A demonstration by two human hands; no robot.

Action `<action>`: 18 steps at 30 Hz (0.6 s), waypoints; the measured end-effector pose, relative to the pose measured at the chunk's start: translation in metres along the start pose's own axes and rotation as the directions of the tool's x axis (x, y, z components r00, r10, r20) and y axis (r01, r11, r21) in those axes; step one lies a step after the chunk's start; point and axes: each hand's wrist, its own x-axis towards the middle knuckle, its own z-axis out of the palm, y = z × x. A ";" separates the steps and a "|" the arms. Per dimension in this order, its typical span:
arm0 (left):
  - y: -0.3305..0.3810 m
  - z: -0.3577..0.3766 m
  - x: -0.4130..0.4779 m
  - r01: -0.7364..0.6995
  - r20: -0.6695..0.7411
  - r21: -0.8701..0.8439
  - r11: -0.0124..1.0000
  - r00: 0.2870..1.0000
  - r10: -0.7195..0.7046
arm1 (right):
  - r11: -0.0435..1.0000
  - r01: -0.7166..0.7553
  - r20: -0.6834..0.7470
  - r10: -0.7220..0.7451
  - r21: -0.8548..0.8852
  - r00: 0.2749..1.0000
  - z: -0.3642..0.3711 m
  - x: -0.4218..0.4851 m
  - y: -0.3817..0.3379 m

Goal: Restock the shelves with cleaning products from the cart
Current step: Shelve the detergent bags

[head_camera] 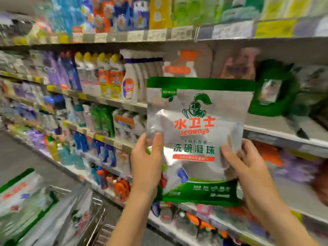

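Fingers of left hand, right hand, gripping one pouch

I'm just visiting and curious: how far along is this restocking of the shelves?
Done: a green pack, blurred, seems to sit on the shelf at right already. In hand: the left hand and right hand grip one silver-and-green pouch, held up before that shelf, not yet placed. Left: the cart holds more such pouches to shelve.
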 end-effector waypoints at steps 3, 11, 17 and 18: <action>0.006 0.062 -0.014 0.013 0.090 -0.057 0.998 0.996 -0.008 | 0.999 0.024 -0.092 -0.028 -0.043 0.995 -0.058 -0.002 -0.012; 0.016 0.226 -0.074 0.086 0.288 -0.088 0.992 0.956 -0.058 | 0.990 0.022 -0.310 -0.065 -0.141 0.948 -0.220 -0.004 -0.035; 0.014 0.304 -0.093 0.185 0.345 -0.087 0.979 0.927 -0.145 | 0.996 0.005 -0.390 -0.041 -0.093 0.920 -0.294 0.014 -0.034; 0.012 0.312 -0.092 0.184 0.341 -0.080 0.980 0.928 -0.146 | 0.996 0.000 -0.390 -0.033 -0.086 0.920 -0.299 0.018 -0.034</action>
